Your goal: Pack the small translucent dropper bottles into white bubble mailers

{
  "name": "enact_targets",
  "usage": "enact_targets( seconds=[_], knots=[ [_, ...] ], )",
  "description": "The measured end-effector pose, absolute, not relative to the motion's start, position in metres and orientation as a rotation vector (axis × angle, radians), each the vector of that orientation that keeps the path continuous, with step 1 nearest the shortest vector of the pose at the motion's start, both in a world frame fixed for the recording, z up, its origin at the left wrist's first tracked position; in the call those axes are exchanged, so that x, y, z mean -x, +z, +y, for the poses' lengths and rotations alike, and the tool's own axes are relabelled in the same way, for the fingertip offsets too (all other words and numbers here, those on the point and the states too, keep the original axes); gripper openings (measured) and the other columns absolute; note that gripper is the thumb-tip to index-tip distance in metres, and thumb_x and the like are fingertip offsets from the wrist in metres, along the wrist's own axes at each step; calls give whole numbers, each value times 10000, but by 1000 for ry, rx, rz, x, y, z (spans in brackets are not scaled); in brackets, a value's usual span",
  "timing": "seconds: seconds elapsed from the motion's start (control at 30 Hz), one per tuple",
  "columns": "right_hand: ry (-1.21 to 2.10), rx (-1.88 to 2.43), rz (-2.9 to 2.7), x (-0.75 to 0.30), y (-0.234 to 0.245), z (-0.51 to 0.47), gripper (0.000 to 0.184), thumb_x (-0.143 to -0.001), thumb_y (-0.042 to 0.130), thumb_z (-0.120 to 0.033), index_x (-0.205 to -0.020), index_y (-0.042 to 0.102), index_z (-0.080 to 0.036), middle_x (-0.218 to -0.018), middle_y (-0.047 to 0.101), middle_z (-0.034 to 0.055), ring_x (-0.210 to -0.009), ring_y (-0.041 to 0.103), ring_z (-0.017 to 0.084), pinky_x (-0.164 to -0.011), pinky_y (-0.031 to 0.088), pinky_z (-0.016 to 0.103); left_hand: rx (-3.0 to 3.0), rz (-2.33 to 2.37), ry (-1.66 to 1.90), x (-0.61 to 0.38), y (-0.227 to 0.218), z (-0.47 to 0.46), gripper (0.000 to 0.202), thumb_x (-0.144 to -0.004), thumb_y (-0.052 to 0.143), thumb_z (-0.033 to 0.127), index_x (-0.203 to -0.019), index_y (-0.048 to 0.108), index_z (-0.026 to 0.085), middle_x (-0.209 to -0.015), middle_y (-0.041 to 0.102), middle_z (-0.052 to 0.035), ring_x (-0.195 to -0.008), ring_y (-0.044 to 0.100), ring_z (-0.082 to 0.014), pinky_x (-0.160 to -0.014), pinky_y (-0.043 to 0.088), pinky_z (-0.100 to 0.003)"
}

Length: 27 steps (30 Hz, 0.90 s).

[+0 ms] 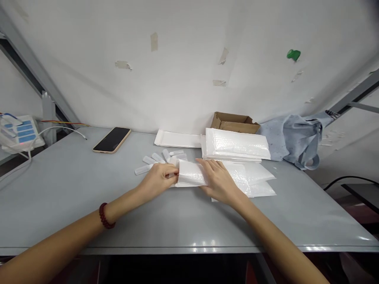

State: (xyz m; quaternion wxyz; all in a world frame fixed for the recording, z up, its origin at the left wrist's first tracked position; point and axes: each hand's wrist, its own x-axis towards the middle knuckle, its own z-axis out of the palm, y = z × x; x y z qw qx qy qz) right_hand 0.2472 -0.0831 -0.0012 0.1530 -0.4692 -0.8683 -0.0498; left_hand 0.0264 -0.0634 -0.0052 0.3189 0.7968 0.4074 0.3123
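A white padded bubble mailer [191, 174] lies low over the table, its left end towards my left hand. My right hand [217, 179] grips it around the middle, fingers on top and thumb at the near edge. With fingers drawn together, my left hand [162, 176] pinches at the mailer's left end; whether a small item is also between the fingertips is hidden. Several small clear plastic tubes [158, 157] lie fanned out just beyond my left hand. Under and right of my right hand are more white mailers [260, 181].
Behind the hands sit a stack of bubble mailers [238, 144], another flat mailer [179, 139] and an open cardboard box [233, 123]. A phone [112, 140] lies left, near a white cable and power strip [25, 132]. Light blue cloth [296, 138] is at the right. A wall bounds the grey table [142, 225].
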Motion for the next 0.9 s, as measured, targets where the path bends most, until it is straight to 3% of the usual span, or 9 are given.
enact_targets(
  seconds=[0.1, 0.2, 0.3, 0.37, 0.43, 0.53, 0.7, 0.9],
  knots=[
    [-145, 1344, -2508, -245, -2, -85, 608, -678, 538, -160, -1269, 409, -105, -1094, 617, 139, -977, 542, 300, -825, 421, 425, -2112, 1028, 768, -28, -9, -65, 234, -728, 456, 142, -502, 517, 131, -501, 340, 48, -505, 284, -71, -481, 212, -221],
    [-158, 1327, -2492, -244, -2, -85, 587, -692, 536, -171, -1262, 408, -117, -1091, 616, 139, -970, 540, 298, -814, 418, 420, -2025, 935, 642, -25, -5, -63, 214, -754, 457, 184, -619, 618, 143, -530, 473, 40, -513, 392, -87, -477, 270, -208],
    [-181, 1321, -2453, -246, -2, -84, 548, -720, 535, -191, -1250, 410, -130, -1119, 608, 147, -984, 538, 299, -807, 417, 413, -1950, 1016, 726, -16, 5, -59, 229, -773, 482, 247, -787, 698, 170, -708, 661, 6, -655, 560, -141, -559, 392, -216],
    [-193, 1336, -2424, -247, -2, -84, 531, -731, 535, -202, -1242, 412, -135, -1131, 604, 149, -985, 540, 295, -801, 418, 409, -1922, 1200, 852, -7, 12, -52, 260, -776, 483, 267, -858, 712, 177, -807, 710, -17, -701, 594, -157, -602, 426, -231],
    [-198, 1352, -2403, -248, -1, -83, 522, -734, 536, -206, -1236, 415, -135, -1129, 605, 148, -982, 543, 291, -799, 418, 407, -1988, 1431, 918, 5, 17, -43, 284, -772, 471, 271, -881, 715, 179, -819, 721, -27, -627, 573, -148, -588, 421, -245],
    [-200, 1365, -2394, -249, -1, -83, 511, -732, 539, -200, -1225, 422, -131, -1127, 605, 149, -986, 545, 290, -802, 416, 405, -2244, 1646, 795, 24, 20, -28, 256, -746, 492, 298, -799, 718, 189, -783, 715, -28, -627, 562, -160, -601, 400, -257],
    [-198, 1376, -2382, -248, 0, -83, 501, -755, 539, -214, -1234, 408, -148, -1145, 604, 143, -1017, 544, 294, -820, 415, 413, -2247, 1629, 319, 41, 16, -19, 240, -687, 572, 382, -596, 680, 188, -538, 628, -26, -511, 521, -156, -468, 295, -244],
    [-195, 1364, -2379, -249, -1, -83, 518, -769, 532, -223, -1262, 380, -185, -1151, 602, 131, -1030, 546, 298, -820, 418, 422, -2084, 1445, 269, 37, 16, -24, 204, -610, 646, 364, -713, 701, 197, -676, 679, -32, -608, 599, -179, -500, 358, -223]
  ],
)
